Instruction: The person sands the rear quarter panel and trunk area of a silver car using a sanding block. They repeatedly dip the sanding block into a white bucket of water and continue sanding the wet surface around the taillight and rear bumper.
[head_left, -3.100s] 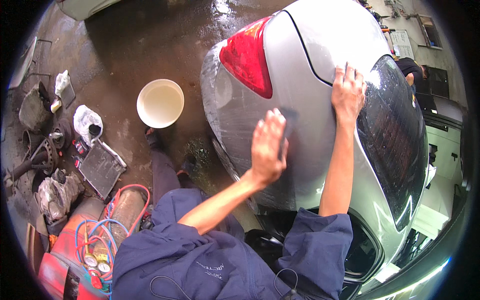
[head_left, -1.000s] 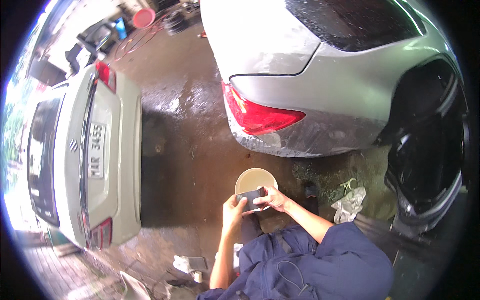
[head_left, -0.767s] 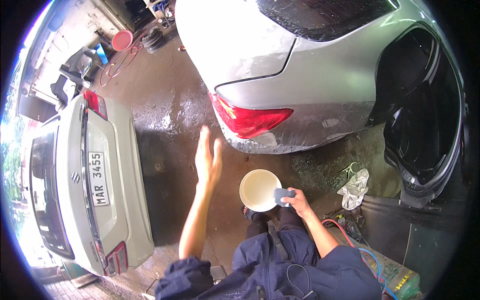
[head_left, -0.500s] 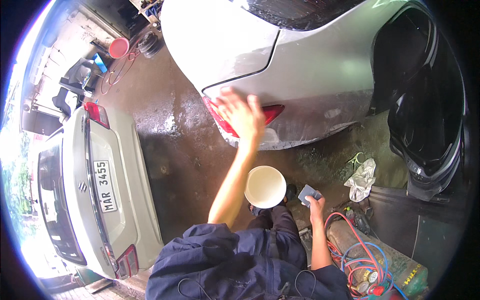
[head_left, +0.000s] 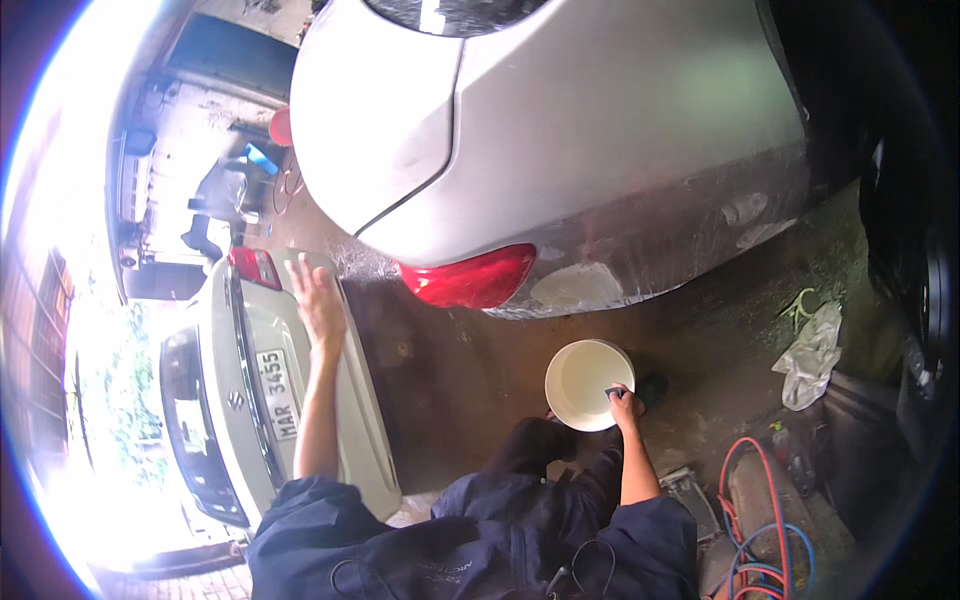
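My left hand point(head_left: 320, 308) is raised with its fingers spread and nothing in it. It appears in front of the white car at the left, apart from the silver car point(head_left: 590, 120). A small flat grey pad point(head_left: 614, 391) is in my right hand point(head_left: 626, 406), mostly covered by the fingers. That hand is over the right side of the white bucket point(head_left: 570, 375); whether it touches the rim I cannot tell. The silver car's red tail light point(head_left: 475, 277) faces me, with a pale, dull patch point(head_left: 578, 288) on the bodywork beside it.
A white car point(head_left: 300, 400) stands on my left, its rear toward me. Red and blue hoses point(head_left: 768, 520) lie at the lower right, with a white cloth point(head_left: 810, 357) farther up. A red basin point(head_left: 281, 127) is at the far left. The brown floor point(head_left: 430, 370) looks wet.
My left hand has moved left, away from the silver car's tail light. My right hand has brought the grey pad left to the bucket. The view has shifted.
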